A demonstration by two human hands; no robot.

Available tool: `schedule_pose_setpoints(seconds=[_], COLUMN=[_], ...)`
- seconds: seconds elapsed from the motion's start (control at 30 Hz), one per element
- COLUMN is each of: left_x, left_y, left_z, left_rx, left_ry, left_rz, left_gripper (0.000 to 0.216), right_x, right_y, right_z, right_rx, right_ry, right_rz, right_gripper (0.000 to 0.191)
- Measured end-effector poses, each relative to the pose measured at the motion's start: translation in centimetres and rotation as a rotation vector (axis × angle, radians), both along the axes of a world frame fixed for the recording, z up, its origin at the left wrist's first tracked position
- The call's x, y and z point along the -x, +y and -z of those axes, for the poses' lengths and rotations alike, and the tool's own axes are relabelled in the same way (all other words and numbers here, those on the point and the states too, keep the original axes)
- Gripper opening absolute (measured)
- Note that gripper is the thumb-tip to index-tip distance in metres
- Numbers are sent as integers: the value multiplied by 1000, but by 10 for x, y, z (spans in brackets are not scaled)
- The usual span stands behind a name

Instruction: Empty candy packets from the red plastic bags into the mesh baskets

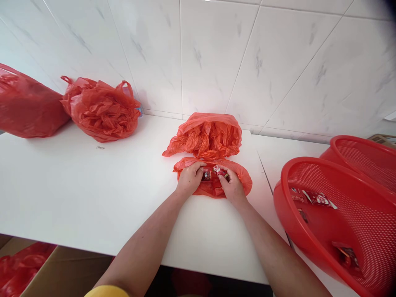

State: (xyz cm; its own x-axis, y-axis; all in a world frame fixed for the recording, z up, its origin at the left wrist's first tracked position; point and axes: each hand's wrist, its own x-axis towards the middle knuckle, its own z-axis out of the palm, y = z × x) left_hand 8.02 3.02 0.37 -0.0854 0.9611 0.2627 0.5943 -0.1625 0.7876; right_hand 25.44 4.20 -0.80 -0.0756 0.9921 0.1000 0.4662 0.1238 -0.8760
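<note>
In the middle of the table lies an open red plastic bag with several small red packets inside. My left hand is closed at the bag's left side, thumb and fingers on a small dark red snack packet. Opposite it, my right hand pinches a red-and-white snack packet over the bag's mouth. Both hands partly hide the bag's rim. Just behind, touching this bag, sits another red bag stuffed with crumpled red bags.
A red perforated basket with several snack packets stands at the right, a second red basket behind it. Two full red bags, a knotted one and a larger one, sit back left. A cardboard box stands below the table's front edge.
</note>
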Motion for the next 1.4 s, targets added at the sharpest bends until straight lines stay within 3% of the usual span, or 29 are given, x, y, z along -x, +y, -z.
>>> schedule_pose_setpoints(seconds=[0.57, 0.73, 1.07, 1.23, 1.4], left_x=[0, -1, 5, 6, 3], left_y=[0, 1, 4, 1, -24], left_z=[0, 3, 1, -1, -4], left_rx=[7, -32, -229, -285, -322], left_ry=[2, 3, 178, 228, 345], left_rz=[-5, 15, 47, 47, 70], left_gripper=[27, 29, 27, 26, 27], right_x=[1, 1, -4, -18, -33], right_y=[-2, -1, -12, -40, -73], right_z=[-3, -2, -11, -3, 5], right_rx=[33, 46, -158, -289, -356], right_ry=[0, -19, -79, -303, -463], right_rz=[18, 83, -40, -58, -7], right_gripper=[36, 38, 34, 38, 48])
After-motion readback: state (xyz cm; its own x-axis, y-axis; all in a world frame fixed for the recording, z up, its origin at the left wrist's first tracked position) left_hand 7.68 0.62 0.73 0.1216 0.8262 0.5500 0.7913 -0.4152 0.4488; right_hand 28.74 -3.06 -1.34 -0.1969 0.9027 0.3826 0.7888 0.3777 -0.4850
